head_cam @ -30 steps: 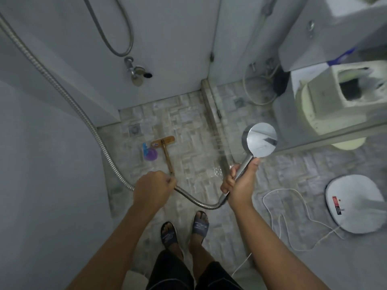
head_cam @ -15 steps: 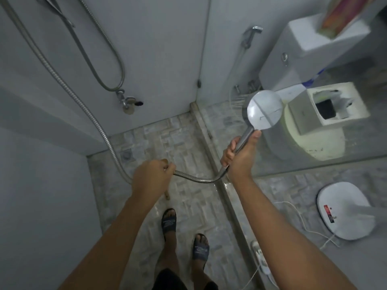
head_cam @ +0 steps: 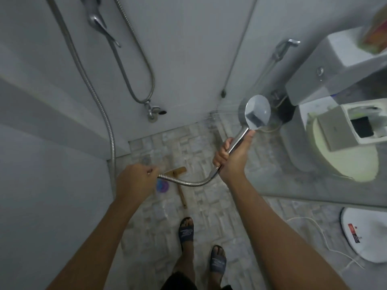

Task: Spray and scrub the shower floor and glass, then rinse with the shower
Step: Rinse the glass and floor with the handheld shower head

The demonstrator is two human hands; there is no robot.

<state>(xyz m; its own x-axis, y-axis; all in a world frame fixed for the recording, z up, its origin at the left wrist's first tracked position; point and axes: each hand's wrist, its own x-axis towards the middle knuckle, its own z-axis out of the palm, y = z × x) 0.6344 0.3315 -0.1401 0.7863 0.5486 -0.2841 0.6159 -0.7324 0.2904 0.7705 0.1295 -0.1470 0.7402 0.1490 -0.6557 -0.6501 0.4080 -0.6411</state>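
Rinsing, by the look of the grip. Right hand (head_cam: pixel 232 155) curled round the handle of the shower head (head_cam: pixel 258 111), thumb laid up along the stem, face of the head turned toward the glass (head_cam: pixel 289 181) near the back corner. Left hand (head_cam: pixel 134 181) closed round the metal hose (head_cam: pixel 188 182) lower down, a slack curve hanging between the two hands. Faint streaks by that corner, perhaps water; too blurred to say for sure.

Work the glass from the top downward in level, overlapping passes, to send loosened suds down to the shower floor (head_cam: pixel 207 201) and not back over rinsed pane. Hold the head close and tilted down along the glass, to limit splash past its edge toward the toilet (head_cam: pixel 345 164) and the white appliance (head_cam: pixel 368 243) with its cord on the floor outside. Feed slack with the left hand rather than tugging from the right, to avoid a taut hose twisting the head off aim. Mind the wooden-handled brush (head_cam: pixel 181 191) and the purple thing (head_cam: pixel 163 186) lying on the tiles just beyond the left hand: likely a trip risk on wet floor in sandals. Leave the floor for last, after the glass.
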